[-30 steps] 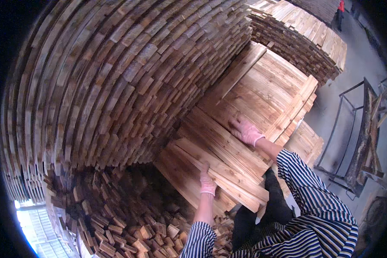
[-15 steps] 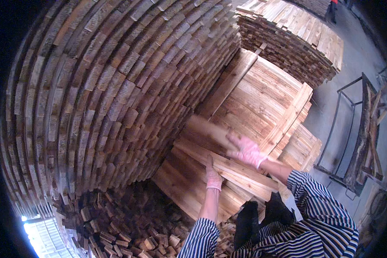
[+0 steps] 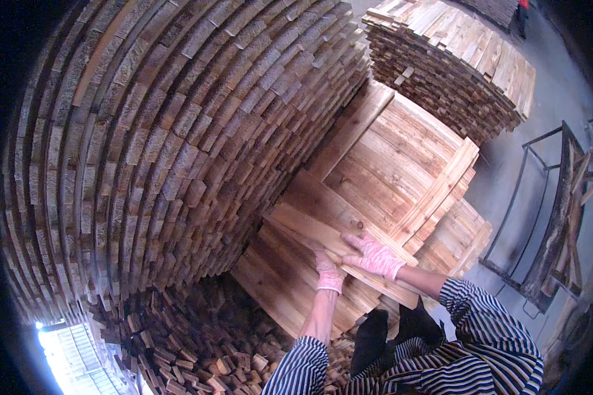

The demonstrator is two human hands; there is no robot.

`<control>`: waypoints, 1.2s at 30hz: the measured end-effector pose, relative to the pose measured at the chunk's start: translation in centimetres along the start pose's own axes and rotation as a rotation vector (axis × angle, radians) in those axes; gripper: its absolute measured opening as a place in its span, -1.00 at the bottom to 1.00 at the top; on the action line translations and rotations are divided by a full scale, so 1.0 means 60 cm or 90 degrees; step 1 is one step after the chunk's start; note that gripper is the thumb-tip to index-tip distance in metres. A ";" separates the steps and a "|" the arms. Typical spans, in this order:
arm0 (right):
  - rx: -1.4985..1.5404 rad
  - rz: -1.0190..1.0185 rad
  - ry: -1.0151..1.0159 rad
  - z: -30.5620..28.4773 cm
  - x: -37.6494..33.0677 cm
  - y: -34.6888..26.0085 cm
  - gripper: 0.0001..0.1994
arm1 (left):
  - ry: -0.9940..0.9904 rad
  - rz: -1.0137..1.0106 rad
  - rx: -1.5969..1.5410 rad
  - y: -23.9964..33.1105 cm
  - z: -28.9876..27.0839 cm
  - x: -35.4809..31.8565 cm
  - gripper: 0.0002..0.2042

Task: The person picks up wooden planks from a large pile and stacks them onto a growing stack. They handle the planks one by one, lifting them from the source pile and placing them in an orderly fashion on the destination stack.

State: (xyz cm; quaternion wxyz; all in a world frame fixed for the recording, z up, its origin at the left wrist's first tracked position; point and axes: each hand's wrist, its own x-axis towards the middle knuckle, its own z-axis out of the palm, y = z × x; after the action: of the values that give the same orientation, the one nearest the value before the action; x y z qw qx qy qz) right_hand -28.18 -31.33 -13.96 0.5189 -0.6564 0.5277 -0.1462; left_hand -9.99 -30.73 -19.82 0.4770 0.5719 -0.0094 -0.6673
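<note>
Both my hands wear pink-and-white gloves. A long pale wooden board (image 3: pixel 303 228) runs slantwise across the stack of planks, and my two hands are on it near its middle. My left hand (image 3: pixel 328 271) is closed round its near edge, the thumb pointing away from me. My right hand (image 3: pixel 374 257) lies over the board's upper side, fingers bent round it toward the left hand; their tips are partly hidden. Just beyond lies another wide plank (image 3: pixel 339 209) with a dark knot. Under the board, more planks (image 3: pixel 270 273) lie side by side.
A tall wall of stacked wood (image 3: pixel 178 145) rises close on the left. Loose offcuts (image 3: pixel 191 355) are heaped below it. Ahead, crosswise boards edge the plank pile (image 3: pixel 395 171); a second stack (image 3: pixel 461 39) stands beyond. A metal frame (image 3: pixel 540 217) with scrap wood stands right.
My right hand, blurred over a moving board before, has come down and settled closer to my left hand. A wide plank now lies flat beyond the held board. The view has shifted slightly.
</note>
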 end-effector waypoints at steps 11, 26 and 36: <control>-0.261 -0.022 0.222 -0.064 0.129 0.169 -0.39 | 0.089 0.044 0.063 -0.025 0.042 0.023 -0.02; -0.208 0.139 0.184 -0.194 0.096 0.102 -0.31 | -0.222 0.131 1.001 -0.046 0.029 0.017 0.05; -0.337 -0.073 0.225 -0.089 0.100 0.201 -0.43 | -0.051 0.123 1.119 -0.043 0.046 -0.013 0.18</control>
State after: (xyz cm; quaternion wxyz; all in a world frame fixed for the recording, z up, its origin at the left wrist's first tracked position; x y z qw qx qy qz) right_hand -36.25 -38.05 -23.93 0.2212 -0.7617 0.5917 -0.1446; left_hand -13.81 -30.27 -19.70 -0.0816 0.7045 -0.5840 -0.3948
